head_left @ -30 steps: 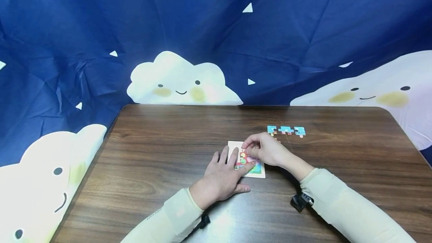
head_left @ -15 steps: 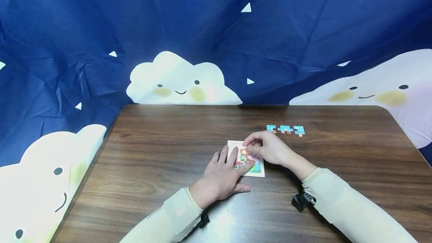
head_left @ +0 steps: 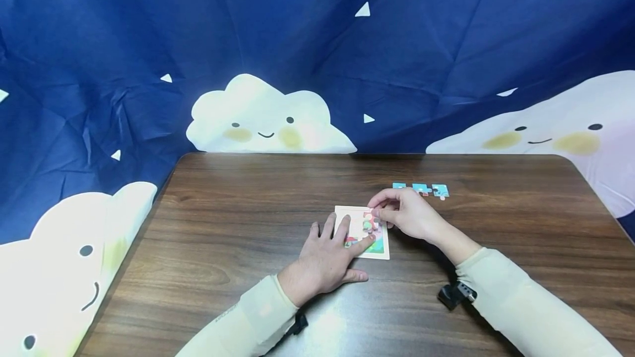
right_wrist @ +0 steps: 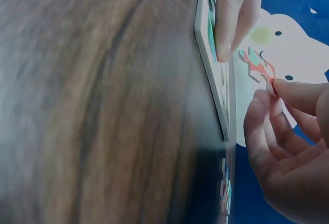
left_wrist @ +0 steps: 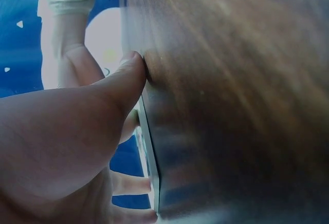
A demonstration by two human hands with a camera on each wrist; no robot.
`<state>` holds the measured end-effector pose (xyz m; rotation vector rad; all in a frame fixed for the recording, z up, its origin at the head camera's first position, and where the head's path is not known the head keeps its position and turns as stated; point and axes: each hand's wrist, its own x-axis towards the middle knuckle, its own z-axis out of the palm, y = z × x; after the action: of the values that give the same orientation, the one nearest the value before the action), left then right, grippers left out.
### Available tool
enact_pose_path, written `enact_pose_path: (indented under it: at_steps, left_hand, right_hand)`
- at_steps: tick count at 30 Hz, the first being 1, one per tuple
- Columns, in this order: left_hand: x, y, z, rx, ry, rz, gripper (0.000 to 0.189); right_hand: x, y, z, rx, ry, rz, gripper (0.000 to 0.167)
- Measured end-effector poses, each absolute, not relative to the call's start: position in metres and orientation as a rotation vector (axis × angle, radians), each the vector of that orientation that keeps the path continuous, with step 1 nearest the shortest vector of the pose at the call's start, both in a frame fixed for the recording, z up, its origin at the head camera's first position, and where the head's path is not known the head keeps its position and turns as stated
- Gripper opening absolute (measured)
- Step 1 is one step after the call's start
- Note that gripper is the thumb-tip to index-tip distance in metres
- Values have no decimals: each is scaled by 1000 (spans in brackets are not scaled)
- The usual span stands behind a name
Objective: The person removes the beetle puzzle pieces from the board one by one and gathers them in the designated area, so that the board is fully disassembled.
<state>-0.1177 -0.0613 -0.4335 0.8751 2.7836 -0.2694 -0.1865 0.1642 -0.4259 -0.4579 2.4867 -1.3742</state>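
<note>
My left hand (head_left: 324, 263) lies with its fingers spread over the lower left of a small white-bordered puzzle board (head_left: 375, 256), fingertips on its surface. Part of a colourful picture shows on the board's right and lower side. Thumb and fingers of my right hand (head_left: 414, 216) pinch a red puzzle piece (right_wrist: 262, 69) with green and pale patches. In the right wrist view that piece is tilted and raised off the board (right_wrist: 205, 47). From the head view it overlaps the board's upper right. The left wrist view shows the left thumb (left_wrist: 131, 72) near the tabletop.
Several blue-topped loose puzzle pieces (head_left: 420, 188) lie in a row behind my right hand, partly hidden by it. The brown wooden table (head_left: 238, 203) extends to a back edge against a blue curtain (head_left: 397, 70) with cloud prints.
My right hand has shifted right with the red puzzle piece, from the board's middle toward its upper right edge. The left hand has stayed in place.
</note>
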Motion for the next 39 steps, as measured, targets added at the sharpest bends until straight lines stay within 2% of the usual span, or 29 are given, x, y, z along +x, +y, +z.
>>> enact_pose_path:
  at_steps: [18,34,39]
  left_hand:
    - [-118,-61,-434,866,2769,-223,77]
    - [-119,-62,-431,858,2753,-185,77]
    - [-119,-62,-431,863,2758,-187,77]
  right_hand:
    - [-182,192,-421,-363,2527,-1400,16]
    - [-180,207,-423,-388,2485,-1540,16]
    - [-179,213,-424,-361,2474,-1581,21]
